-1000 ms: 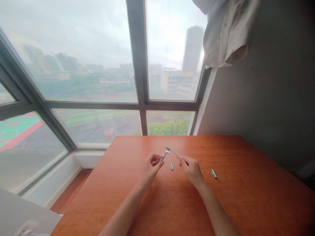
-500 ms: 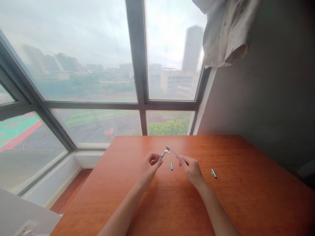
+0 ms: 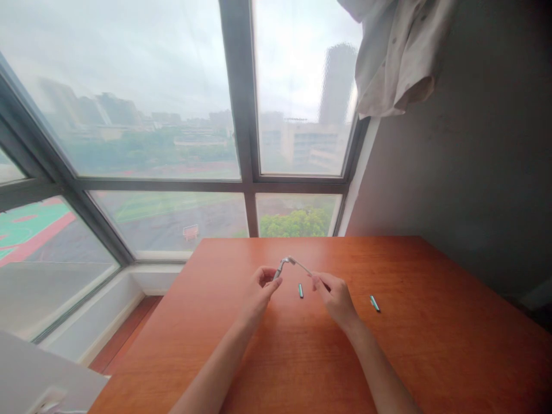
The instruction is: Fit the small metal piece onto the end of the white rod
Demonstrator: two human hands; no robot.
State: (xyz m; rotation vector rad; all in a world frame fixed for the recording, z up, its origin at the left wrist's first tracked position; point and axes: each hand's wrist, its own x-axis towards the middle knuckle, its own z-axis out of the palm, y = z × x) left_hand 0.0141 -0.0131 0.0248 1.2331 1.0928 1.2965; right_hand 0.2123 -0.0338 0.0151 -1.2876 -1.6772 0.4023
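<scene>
Above a reddish-brown wooden table (image 3: 431, 345), both hands hold the parts of a pen. My left hand (image 3: 259, 290) pinches a short silvery pen piece (image 3: 280, 266) between thumb and fingers. My right hand (image 3: 334, 296) pinches a thin pale refill (image 3: 302, 266) whose far end meets the silvery piece. Between the two hands a small teal pen part (image 3: 301, 290) lies on the table. A second teal pen part (image 3: 375, 303) lies to the right of my right hand.
A large window (image 3: 241, 115) with dark frames stands beyond the table's far edge. A grey wall runs along the right, with a pale cloth (image 3: 397, 57) hanging at the top. A white object (image 3: 47, 379) shows at the lower left, beside the table.
My left hand has drawn slightly left and tilted the silvery piece more upright. The right hand has hardly moved.
</scene>
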